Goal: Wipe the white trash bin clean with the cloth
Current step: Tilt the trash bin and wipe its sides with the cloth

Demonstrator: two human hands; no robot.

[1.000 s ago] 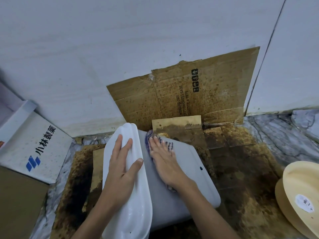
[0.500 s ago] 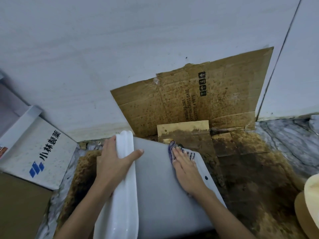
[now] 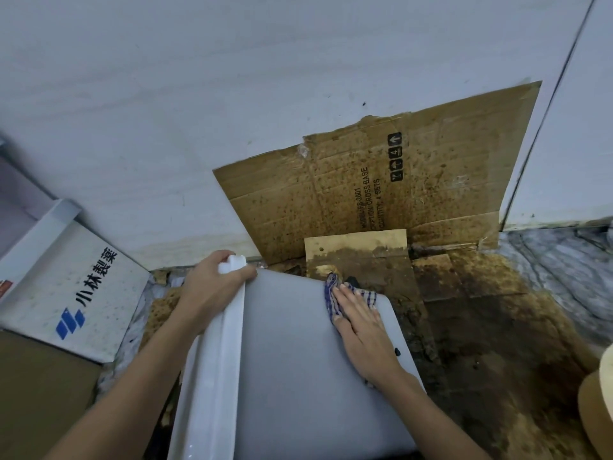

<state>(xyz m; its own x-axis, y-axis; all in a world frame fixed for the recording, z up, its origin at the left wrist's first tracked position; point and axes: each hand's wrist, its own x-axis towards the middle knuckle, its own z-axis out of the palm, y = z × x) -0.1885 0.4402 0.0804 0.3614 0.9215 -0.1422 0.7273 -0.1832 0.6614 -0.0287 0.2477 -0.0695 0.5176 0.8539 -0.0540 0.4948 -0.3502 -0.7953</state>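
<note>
**Bin on its side, cloth at the far corner**

White trash bin (image 3: 292, 353) lies tipped over on the stained floor, nearest the camera, its broad side face up. Left hand (image 3: 205, 293) wraps the bin's rim at the far left end, fingers curled round it, steadying. Right hand (image 3: 360, 327) lies flat and spread on the bin's upper face, pressing the checked cloth (image 3: 335, 293) against the far right corner. That face looks clean and even; judged mid-wipe, with the rim, underside and other walls not shown done.

Left of the bin, a white carton (image 3: 76, 293) printed "小林製薬" with a blue logo. Beyond the bin, spotted cardboard (image 3: 381, 194) leans on the wall, reading "CROSS BASE", "4 SETS", partly "FS-2601".
</note>
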